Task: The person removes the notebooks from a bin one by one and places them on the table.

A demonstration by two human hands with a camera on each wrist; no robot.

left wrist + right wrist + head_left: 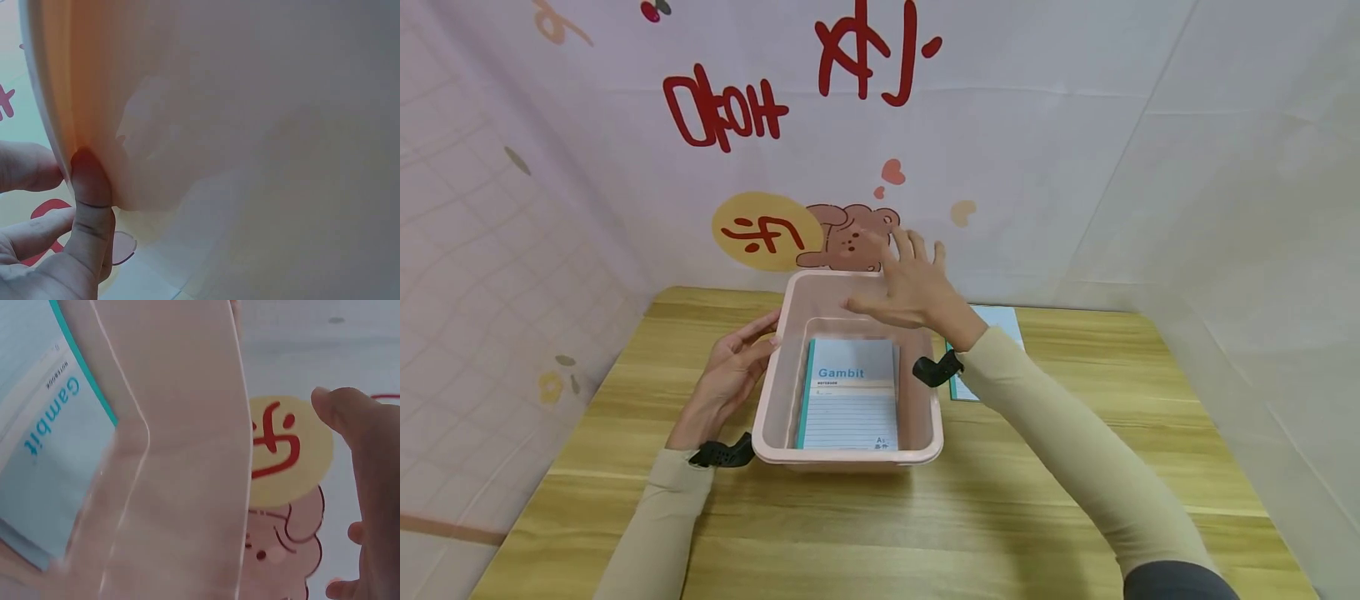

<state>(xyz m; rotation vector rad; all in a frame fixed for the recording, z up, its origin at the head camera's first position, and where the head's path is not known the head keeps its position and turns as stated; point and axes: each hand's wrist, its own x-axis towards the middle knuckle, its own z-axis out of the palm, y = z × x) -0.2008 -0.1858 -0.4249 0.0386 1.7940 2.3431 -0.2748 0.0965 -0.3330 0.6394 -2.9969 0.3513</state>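
A pale pink plastic bin [853, 456] stands on the table. My left hand [733, 371] is at its left side, and in the left wrist view the thumb [90, 181] and a finger meet at the bin's rim [44, 112]. Inside the bin lies a light blue notebook [850, 408] with a teal spine and "Gambit" on its cover; another edge shows beneath it. Over the bin's far right part my right hand [910, 287] is raised with spread fingers, holding nothing. In the right wrist view its thumb [340, 409] is apart from the bin wall.
Another notebook [1000, 321] lies on the wooden table [1075, 375] right of the bin, partly covered by my right wrist and the bin. A printed cloth backdrop [1037, 167] rises behind the table. Black bands [726, 452] circle both wrists.
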